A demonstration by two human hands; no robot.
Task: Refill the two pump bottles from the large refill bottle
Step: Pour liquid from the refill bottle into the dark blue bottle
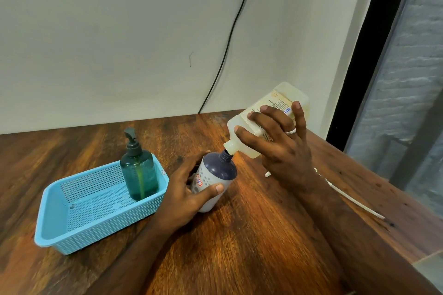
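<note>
A: Why is the left hand (189,189) wrapped round the white-and-navy bottle (214,181) near the middle of the table (239,246)?

B: To steady it, tilted, while the right hand (282,148) grasps the pale refill bottle (260,122) tipped spout-down at its open neck.

A: And the far left?

B: The green pump bottle (140,175) stands capped in the blue basket (72,230).

Single head-worn view, looking forward and down, close over wooden table (239,235), wall (119,31) beyond

Wooden table (239,235): blue basket (57,230), white pump tube (354,203).
</note>
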